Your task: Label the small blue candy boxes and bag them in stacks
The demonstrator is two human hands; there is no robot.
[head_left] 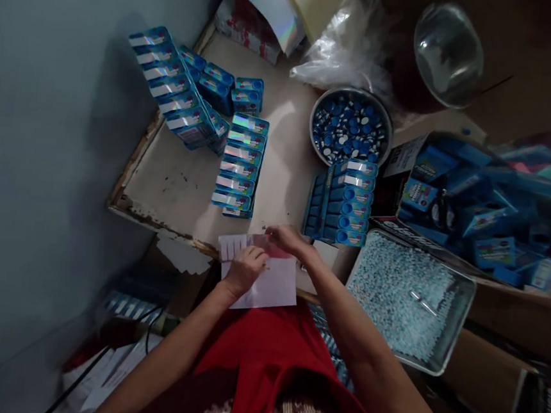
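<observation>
**Sticker sheet in both hands at the tabletop edge**

Biggest thing we see is the worn tabletop, chipped along its near edge, sitting against a grey wall. To our right there's an open carton stuffed with loose blue boxes, and just in front of it a clear tray full of tiny pale blue bits. On the tabletop itself we've got a leaning stack of blue boxes at the far left, a neat column of them in the middle, and another packed block on the right. Right behind that block sits a metal bowl heaped with blue and white caps.

Down at the near edge, over our red lap, is the white sheet, with a row of small white strips at its top left corner. Our left hand rests on the sheet, grip curled and pressing on the paper. Our right hand is at the sheet's top edge, grip pressed together, pinching something up there, though we can't tell exactly what, too small and dim.
</observation>
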